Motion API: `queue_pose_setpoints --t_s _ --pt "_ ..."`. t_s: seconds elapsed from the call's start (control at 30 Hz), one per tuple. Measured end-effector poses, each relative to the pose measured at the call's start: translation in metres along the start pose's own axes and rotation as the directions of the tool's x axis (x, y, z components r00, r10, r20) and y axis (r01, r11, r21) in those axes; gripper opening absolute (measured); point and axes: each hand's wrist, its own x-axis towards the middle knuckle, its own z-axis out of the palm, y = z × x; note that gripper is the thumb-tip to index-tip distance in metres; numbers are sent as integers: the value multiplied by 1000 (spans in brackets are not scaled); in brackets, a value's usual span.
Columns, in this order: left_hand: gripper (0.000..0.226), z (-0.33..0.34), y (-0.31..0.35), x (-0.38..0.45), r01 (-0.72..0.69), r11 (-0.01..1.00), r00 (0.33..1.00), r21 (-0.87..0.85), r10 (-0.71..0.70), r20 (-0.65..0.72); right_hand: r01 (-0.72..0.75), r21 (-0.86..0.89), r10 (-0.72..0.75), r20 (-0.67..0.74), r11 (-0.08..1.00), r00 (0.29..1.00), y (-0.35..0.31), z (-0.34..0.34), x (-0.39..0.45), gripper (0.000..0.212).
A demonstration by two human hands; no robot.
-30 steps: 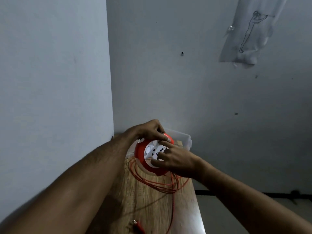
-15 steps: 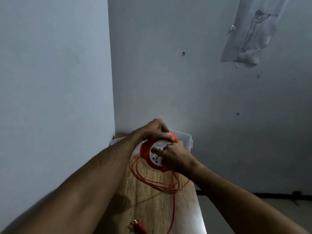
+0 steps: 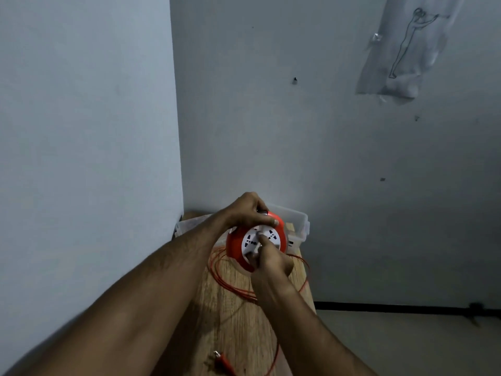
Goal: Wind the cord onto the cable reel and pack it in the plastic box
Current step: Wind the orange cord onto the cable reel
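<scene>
An orange cable reel (image 3: 234,243) with a white socket face (image 3: 250,240) is held tilted above the wooden table (image 3: 238,318). My left hand (image 3: 248,210) grips its top rim. My right hand (image 3: 272,257) is at the socket face, fingers curled with a fingertip on the white disc. Loose orange cord (image 3: 229,279) lies in loops on the table below the reel, and one strand runs down to the front edge. The cord's orange plug (image 3: 222,360) lies near the front. A clear plastic box (image 3: 296,222) stands behind the reel against the wall.
The narrow table stands in a room corner, with a wall (image 3: 86,158) close on the left and another behind. Its right edge drops to the floor (image 3: 406,346). A paper sketch (image 3: 404,47) hangs high on the back wall.
My right hand has swung from the reel's right side round to its lower front, one fingertip now on the white disc. The reel sits slightly higher and its socket face shows more.
</scene>
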Motion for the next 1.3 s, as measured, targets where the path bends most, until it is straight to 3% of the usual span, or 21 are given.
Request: queue_pose_setpoints --t_s 0.07,0.1,0.13,0.17,0.2,0.23,0.27,0.3,0.33,0.4,0.53,0.63,0.8,0.87,0.93,1.0,1.03,1.1,1.17,1.23,1.3 --pt "31 -9 -2 -3 24 999 1000 -28 -24 -3 99 -127 -91 62 987 994 3 -9 7 21" --pt "29 -12 -3 -4 29 999 1000 -41 -29 -1 220 -172 -200 127 960 972 2 -16 7 22" --pt "28 -15 -3 -4 27 999 1000 -45 -27 -4 440 -245 -387 235 864 891 -1 -24 8 23" --pt "27 -18 -4 -4 28 999 1000 -44 -28 -5 717 -333 -589 414 612 695 -4 -29 11 24" --pt "27 -21 -4 -5 33 999 999 -38 -33 4 910 -349 -652 641 223 405 -9 -33 15 25" --pt "25 -22 -4 -4 42 998 999 -38 -42 21 952 -248 -537 835 -179 117 -16 -37 21 27" --pt "25 -24 -3 -3 50 998 998 -37 -48 40 872 -79 -294 953 -483 -76 -25 -39 31 30" --pt "26 -24 -2 -3 45 998 998 -36 -44 53 737 99 -32 986 -668 -161 -32 -37 39 35" --pt "26 -24 1 -2 38 998 997 -40 -35 66 612 231 161 972 -756 -168 -40 -35 43 41" --pt "20 -24 6 -1 31 998 995 -47 -26 100 479 363 351 929 -799 -117 -52 -30 52 52" --pt "24 -21 12 1 22 999 986 -30 -17 165 369 469 469 878 -802 -98 -60 -24 49 53" --pt "33 -14 12 4 12 1000 984 -17 -8 176 310 475 488 872 -824 -40 -56 -19 47 45" --pt "37 -12 6 5 1 1000 992 -25 2 130 297 477 494 869 -827 -22 -54 -11 53 30" --pt "33 -13 10 6 -13 1000 994 7 12 111 362 433 462 887 -826 -8 -54 -8 58 33" --pt "28 -14 12 7 -23 999 996 22 21 82 470 298 334 943 -831 -8 -53 -8 64 49" --pt "26 -18 12 8 -36 999 999 4 36 31 608 51 90 995 -792 34 -51 -11 67 58" --pt "28 -19 11 8 -46 999 999 -10 46 4 708 -106 -72 994 -698 78 -48 -13 64 57" --pt "34 -21 8 11 -57 997 997 -50 54 -50 859 -375 -442 874 -349 202 -35 -11 54 50" --pt "37 -19 8 14 -58 997 995 -58 53 -79 845 -524 -670 592 100 447 -16 -7 45 51" --pt "37 -14 10 15 -55 998 996 -7 54 -69 653 -513 -605 289 557 742 -2 0 32 57" --pt "37 -9 11 15 -43 999 998 30 45 -53 320 -260 -325 26 911 946 -1 10 19 45"
